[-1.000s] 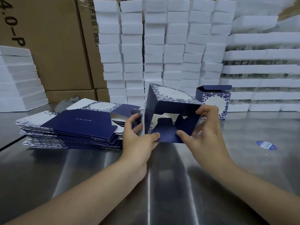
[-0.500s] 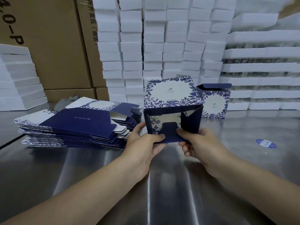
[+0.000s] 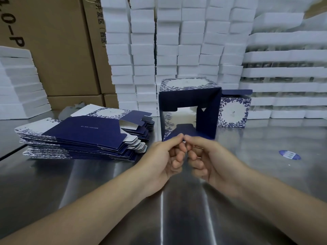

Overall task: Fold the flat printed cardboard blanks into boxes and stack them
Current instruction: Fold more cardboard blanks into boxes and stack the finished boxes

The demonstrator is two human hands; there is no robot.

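At centre frame our left hand (image 3: pixel 161 157) and right hand (image 3: pixel 210 160) pinch the lower flap (image 3: pixel 184 131) of the half-folded box (image 3: pixel 209 112). We should press it evenly along its crease so its tab locks squarely.

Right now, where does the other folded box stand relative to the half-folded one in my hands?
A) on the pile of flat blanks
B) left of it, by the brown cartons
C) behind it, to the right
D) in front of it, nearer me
C: the other folded box stands on the steel table, behind and right of the half-folded box, whose near flap the left hand and right hand pinch.
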